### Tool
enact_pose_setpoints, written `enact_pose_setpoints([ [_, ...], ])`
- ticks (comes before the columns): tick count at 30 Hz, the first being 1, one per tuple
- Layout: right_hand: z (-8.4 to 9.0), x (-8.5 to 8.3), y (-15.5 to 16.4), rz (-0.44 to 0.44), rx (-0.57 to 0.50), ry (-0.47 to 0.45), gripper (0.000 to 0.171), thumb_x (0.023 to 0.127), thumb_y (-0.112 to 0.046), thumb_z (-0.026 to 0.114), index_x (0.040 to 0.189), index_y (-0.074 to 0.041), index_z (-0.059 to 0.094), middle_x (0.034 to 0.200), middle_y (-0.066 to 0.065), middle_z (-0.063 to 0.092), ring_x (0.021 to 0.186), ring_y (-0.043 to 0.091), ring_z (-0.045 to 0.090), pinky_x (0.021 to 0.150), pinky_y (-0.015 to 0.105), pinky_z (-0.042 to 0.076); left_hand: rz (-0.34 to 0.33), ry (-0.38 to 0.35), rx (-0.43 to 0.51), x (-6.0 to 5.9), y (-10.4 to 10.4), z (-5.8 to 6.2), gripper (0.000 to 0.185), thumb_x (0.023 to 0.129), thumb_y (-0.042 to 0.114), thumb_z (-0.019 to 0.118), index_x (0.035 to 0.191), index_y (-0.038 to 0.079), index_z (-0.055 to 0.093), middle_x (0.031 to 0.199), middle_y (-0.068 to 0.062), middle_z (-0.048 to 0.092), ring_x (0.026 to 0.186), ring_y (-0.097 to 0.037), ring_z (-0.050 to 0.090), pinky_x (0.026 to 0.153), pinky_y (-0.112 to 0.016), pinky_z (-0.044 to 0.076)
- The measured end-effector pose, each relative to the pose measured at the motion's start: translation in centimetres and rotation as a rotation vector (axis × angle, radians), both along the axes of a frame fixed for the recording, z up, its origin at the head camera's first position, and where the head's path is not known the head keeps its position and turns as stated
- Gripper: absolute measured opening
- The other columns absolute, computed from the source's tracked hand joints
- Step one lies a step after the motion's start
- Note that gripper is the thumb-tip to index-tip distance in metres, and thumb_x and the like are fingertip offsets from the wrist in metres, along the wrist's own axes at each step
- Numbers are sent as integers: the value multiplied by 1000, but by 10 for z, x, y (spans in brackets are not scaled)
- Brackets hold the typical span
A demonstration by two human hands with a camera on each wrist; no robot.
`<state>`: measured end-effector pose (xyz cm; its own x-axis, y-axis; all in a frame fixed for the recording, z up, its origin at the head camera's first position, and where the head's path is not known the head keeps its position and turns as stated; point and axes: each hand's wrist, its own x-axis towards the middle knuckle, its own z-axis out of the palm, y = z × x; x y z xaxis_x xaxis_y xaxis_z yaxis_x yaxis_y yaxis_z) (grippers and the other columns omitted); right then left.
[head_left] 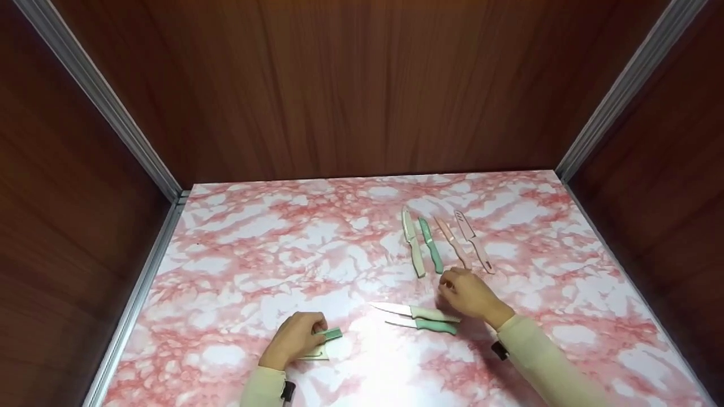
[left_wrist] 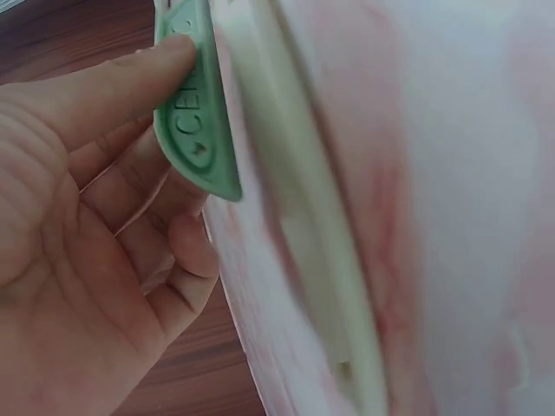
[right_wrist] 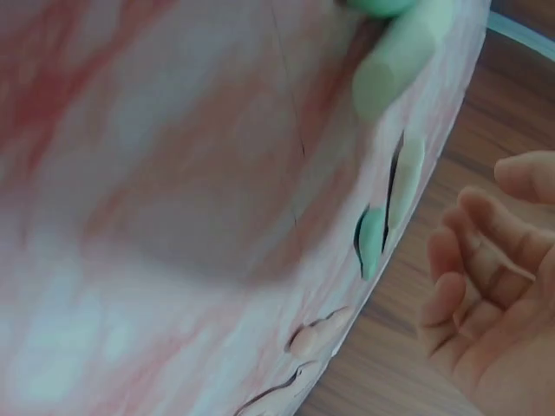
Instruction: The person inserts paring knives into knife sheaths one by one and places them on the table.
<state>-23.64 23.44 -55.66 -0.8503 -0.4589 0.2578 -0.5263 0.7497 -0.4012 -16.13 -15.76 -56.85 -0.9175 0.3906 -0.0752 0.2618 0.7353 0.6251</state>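
Left hand [head_left: 295, 339] sits low on the near left of the marbled surface [head_left: 271, 249], knuckles up, fingers curled, and its grip is pinching a green sheath [head_left: 332, 334]. The left wrist view gives it close: the thumb [left_wrist: 130, 82] presses flat on the sheath's face, raised lettering just visible, the other fingers [left_wrist: 186, 251] folded underneath. A pale cream sheath [head_left: 314, 355] lies on the surface right beside that hand, long and slim, touching or all but touching the fingers; which one cannot be told.

Right hand [head_left: 468, 294] hovers further in, right of centre, wrist bent, sleeve running back to the near right. Its grip is loose and spread, fingers [right_wrist: 486, 260] gently curved, palm bare, holding nothing in the right wrist view.

Just near and left of that hand, two bare knives lie side by side, blades pointing left: the cream-handled knife [head_left: 418, 311] farther, the green-handled knife [head_left: 427, 325] nearer, almost touching each other. Shiny pale blades, stubby rounded handles.

Beyond the right hand, on the far side, four sheathed knives lie in a row, nearly parallel, tips pointing away: a cream sheathed knife [head_left: 413, 243], a green sheathed knife [head_left: 431, 246], then two pink sheathed knives [head_left: 452, 242] [head_left: 474, 242], the outer one with small slots near its tip.
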Motion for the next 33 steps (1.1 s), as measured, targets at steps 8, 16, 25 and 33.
enact_pose_setpoints([
  [8, 0, 13, -8, 105, 50, -32, 4, 88, -11, 64, 84, -11, 62, 74, -6, 51, 65, 9, 47, 59, 29, 43, 10, 61, -19, -4, 5, 12, 8, 90, 18, 64, 92, 12, 70, 76, 9, 52, 67, -10, 46, 63, -29, 41],
  [16, -2, 22, -14, 222, 64, 16, 16, 89, -13, 65, 74, -17, 61, 70, -9, 49, 61, 5, 45, 58, 26, 43, 24, 73, 33, -10, 14, 22, 10, 96, 18, 52, 89, 15, 59, 72, 9, 51, 60, -8, 44, 57, -27, 39],
  [25, -3, 33, -18, 306, 97, 8, 17, 86, -18, 70, 71, -17, 62, 68, -11, 49, 58, 2, 42, 53, 23, 39, 11, 120, 55, -16, 28, 31, 11, 101, 15, 42, 96, 10, 51, 66, 5, 41, 53, -8, 36, 50, -26, 34],
  [33, -5, 39, -22, 310, 181, -11, 16, 82, -22, 74, 69, -14, 66, 65, -10, 50, 58, 3, 43, 54, 24, 42, 4, 150, 57, -16, 34, 31, 11, 100, 14, 44, 91, 11, 50, 65, 6, 39, 53, -8, 35, 51, -25, 33],
])
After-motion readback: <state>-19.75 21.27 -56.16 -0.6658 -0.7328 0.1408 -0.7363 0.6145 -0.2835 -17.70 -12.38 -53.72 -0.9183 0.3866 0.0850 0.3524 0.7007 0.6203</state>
